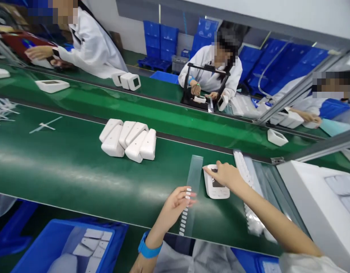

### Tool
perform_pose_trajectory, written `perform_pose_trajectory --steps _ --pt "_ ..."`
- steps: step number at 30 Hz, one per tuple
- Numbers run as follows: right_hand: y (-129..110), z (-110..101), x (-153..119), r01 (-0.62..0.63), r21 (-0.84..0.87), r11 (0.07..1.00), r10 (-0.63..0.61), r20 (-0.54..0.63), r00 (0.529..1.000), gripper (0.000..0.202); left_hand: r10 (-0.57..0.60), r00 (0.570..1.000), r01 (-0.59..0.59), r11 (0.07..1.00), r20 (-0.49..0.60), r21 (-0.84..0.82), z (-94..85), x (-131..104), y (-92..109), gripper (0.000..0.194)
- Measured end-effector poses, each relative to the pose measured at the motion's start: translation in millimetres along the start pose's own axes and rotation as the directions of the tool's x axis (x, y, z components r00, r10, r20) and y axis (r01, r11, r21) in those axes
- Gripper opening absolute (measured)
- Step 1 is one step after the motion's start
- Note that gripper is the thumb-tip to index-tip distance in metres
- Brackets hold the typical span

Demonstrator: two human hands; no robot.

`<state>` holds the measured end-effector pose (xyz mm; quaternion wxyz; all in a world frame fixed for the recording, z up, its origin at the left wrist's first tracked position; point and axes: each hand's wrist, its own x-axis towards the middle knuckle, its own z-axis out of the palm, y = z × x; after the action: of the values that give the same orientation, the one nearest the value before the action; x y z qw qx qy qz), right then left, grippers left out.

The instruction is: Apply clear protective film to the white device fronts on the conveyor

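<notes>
My right hand (224, 175) rests on a white device with a dark screen (216, 185) lying flat on the green conveyor belt (63, 167), fingers pressing its top edge. My left hand (177, 203) pinches a clear backing strip (192, 189) that carries a row of small white oval stickers; the strip lies on the belt just left of the device. A blue band sits on my left wrist (148, 248).
A cluster of several white devices (128, 140) lies on the belt to the left. More sticker strips (248, 189) lie right of the device, beside a white tray (319, 204). A blue bin (72, 246) sits below the belt. Three people in white coats work across the far belt.
</notes>
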<state>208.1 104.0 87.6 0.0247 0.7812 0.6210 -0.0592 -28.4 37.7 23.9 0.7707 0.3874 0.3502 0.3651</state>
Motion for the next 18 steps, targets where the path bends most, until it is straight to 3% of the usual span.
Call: perform_pose_trajectory --steps 2,4,6,7,11,15,18 --pt "-2.2 10.2 -12.7 0.117 0.107 0.987 -0.089 -0.233 0.968 0.043 -0.008 1.0 0.008 1.0 -0.02 -0.004 6.4 -1.9 -3.0 0.047" --pt "-5.8 20.4 -36.3 0.322 0.205 0.924 -0.191 -0.482 0.855 0.026 0.002 0.998 -0.002 1.0 -0.068 0.01 12.7 -4.0 -6.0 0.042" --pt "-11.8 32.1 -65.6 0.503 0.282 0.817 -0.255 -0.606 0.754 0.015 0.018 0.995 -0.017 1.0 -0.103 0.014 20.0 -5.7 -8.7 0.039" --pt "-15.6 38.4 -79.5 0.563 0.329 0.758 -0.27 -0.627 0.731 0.014 0.03 0.993 -0.029 1.0 -0.114 0.008 23.9 -6.4 -10.0 0.038" --pt "-30.0 59.9 -112.7 0.587 0.581 0.564 -0.17 -0.613 0.771 0.022 0.072 0.988 -0.073 0.997 -0.139 -0.004 38.1 -8.8 -14.7 0.03" --pt "-34.3 67.0 -115.6 0.54 0.716 0.442 -0.036 -0.587 0.809 0.019 0.104 0.979 -0.096 0.994 -0.173 0.053 45.2 -12.4 -20.9 0.026" --pt "-33.1 68.1 -116.4 0.451 0.804 0.388 0.01 -0.493 0.87 0.011 0.149 0.965 -0.126 0.985 -0.217 0.113 47.6 -15.8 -26.4 0.025"
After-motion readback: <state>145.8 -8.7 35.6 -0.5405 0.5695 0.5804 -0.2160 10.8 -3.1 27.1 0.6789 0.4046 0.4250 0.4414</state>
